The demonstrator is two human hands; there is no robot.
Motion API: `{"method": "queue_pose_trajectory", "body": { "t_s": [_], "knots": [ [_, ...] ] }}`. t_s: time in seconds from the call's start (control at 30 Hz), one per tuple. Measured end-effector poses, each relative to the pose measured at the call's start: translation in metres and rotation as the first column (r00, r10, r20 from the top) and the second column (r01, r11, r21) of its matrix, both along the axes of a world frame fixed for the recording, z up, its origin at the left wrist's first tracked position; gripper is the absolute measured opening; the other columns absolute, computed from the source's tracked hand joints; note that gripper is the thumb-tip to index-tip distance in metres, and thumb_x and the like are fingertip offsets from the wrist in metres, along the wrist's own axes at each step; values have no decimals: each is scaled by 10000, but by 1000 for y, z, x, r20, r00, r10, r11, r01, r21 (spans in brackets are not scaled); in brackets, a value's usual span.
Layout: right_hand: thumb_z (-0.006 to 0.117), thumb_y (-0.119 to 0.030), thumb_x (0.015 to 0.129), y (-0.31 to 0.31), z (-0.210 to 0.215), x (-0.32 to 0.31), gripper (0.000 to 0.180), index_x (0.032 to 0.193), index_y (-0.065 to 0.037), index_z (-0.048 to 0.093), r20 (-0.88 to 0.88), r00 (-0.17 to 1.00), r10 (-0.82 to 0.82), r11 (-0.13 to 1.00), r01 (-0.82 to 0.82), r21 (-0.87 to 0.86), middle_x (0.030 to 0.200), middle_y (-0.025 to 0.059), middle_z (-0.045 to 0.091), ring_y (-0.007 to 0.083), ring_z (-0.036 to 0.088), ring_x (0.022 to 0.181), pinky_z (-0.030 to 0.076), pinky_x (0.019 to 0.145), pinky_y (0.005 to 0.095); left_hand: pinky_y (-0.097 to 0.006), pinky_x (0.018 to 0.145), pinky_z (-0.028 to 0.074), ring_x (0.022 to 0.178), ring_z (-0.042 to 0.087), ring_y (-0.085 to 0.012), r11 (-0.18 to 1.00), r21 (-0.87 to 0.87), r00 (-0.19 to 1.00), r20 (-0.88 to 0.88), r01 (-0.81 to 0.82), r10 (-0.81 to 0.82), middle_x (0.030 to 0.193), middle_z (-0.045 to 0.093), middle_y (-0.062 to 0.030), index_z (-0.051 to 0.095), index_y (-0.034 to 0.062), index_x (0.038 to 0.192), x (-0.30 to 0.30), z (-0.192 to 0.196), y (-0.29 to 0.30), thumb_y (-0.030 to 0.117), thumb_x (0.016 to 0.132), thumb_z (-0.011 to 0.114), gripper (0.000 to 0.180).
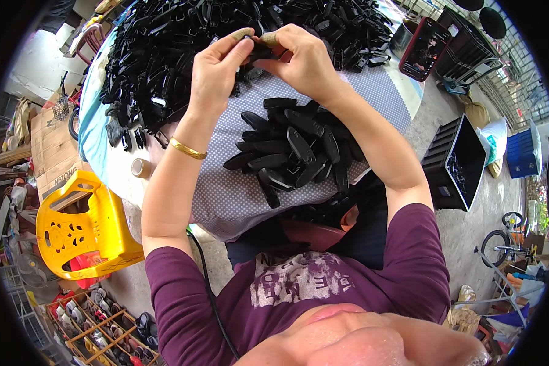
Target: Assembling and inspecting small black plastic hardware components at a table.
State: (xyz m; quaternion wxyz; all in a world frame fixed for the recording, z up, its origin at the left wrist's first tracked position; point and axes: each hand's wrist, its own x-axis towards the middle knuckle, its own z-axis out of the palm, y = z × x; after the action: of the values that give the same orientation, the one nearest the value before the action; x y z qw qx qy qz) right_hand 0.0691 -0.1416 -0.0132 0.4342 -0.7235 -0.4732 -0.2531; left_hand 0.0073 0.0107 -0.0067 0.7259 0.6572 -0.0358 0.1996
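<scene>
My left hand [216, 70] and my right hand [306, 60] meet above the far part of the table. Between their pinched fingertips is a small black plastic piece [260, 51], partly hidden by the fingers. Tan coverings wrap some of my fingers. Just beyond my hands spreads a large heap of black plastic parts [165, 43], some with shiny metal bits. Nearer to me, between my forearms, lies a smaller pile of oblong black pieces [299, 141] on the dotted cloth [216, 198].
A tape roll [141, 168] sits at the table's left edge, near a yellow plastic chair [113, 229]. At the right stand a phone [425, 49], a metal container [402, 38] and a black crate [436, 160] with dark parts inside. More black pieces lie around my lap.
</scene>
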Motion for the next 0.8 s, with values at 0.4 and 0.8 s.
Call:
{"method": "queue_pose_trajectory", "body": {
  "t_s": [0.4, 0.8],
  "knots": [
    [718, -195, 765, -3, 1, -5, 247, 930, -19, 662, -375, 925, 52, 980, -120, -160, 694, 27, 623, 65, 531, 634, 436, 598, 217, -186, 818, 417, 870, 560, -70, 975, 223, 996, 75, 23, -40, 944, 649, -37, 640, 3, 1059, -6, 5, 5, 64, 885, 545, 208],
    [520, -123, 761, -135, 10, 104, 345, 1085, -161, 633, 26, 523, -852, 319, 558, -766, 1066, 109, 628, 264, 597, 1001, 471, 846, 348, -252, 782, 477, 809, 582, -92, 603, 676, 864, -103, 424, -492, 875, 668, -35, 612, 65, 1129, -35, 27, -30, 60, 724, 712, 417]
  ]
}}
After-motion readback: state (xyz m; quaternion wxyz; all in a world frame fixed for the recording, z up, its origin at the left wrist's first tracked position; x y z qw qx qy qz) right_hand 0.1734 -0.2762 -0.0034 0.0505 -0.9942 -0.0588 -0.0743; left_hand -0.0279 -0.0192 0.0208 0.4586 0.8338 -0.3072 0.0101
